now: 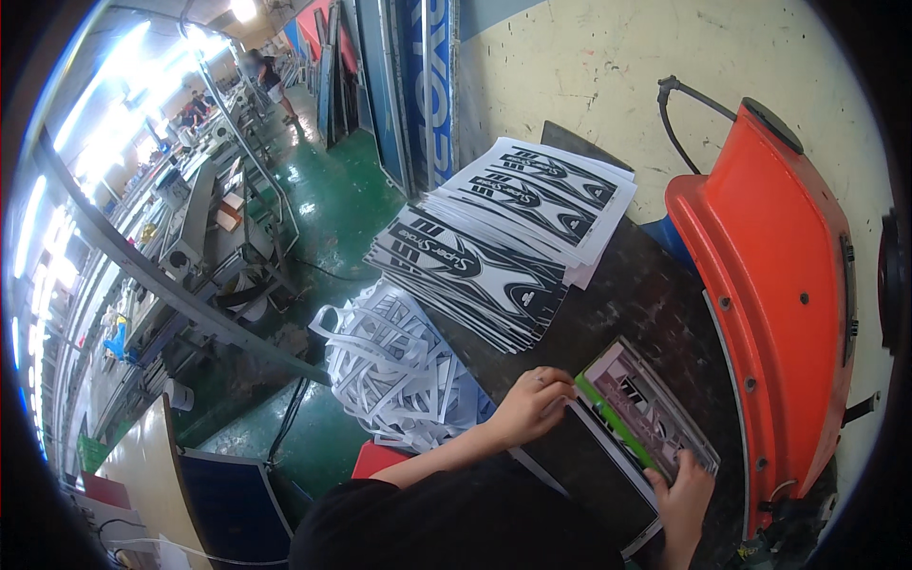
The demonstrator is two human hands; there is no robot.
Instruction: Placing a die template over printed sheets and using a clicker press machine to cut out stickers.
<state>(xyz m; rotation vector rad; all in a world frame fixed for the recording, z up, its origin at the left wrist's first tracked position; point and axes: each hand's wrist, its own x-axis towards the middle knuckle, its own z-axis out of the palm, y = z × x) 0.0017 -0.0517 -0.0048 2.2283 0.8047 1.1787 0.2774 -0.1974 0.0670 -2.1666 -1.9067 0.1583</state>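
Green floor (328,195) is running back past rows of machines, where a person (274,87) is standing far off, and a cream wall (589,71) is closing in the right side. Against it a dark table (655,309) is carrying the work, with a big orange machine cover (774,299) rising just beyond its right side.

A flat printed panel (655,410) with a bright green edge is lying on the near part of the table, right in front of the body, probably for easy reach. The left hand (537,404) is curling nearly closed, its fingertips meeting the panel's far left corner; whether it is pinching there, I cannot tell. The right hand (682,496) is spanning the near end, partly open, thumb on the green side and fingers bending over the face, apparently steadying it from the opposite end.

Black-and-white sheets (461,261) are sitting in overlapping stacks farther back, seemingly leaving working room. White paper strips (389,366) are heaping up beside the table's left edge, likely gathered there as scrap.
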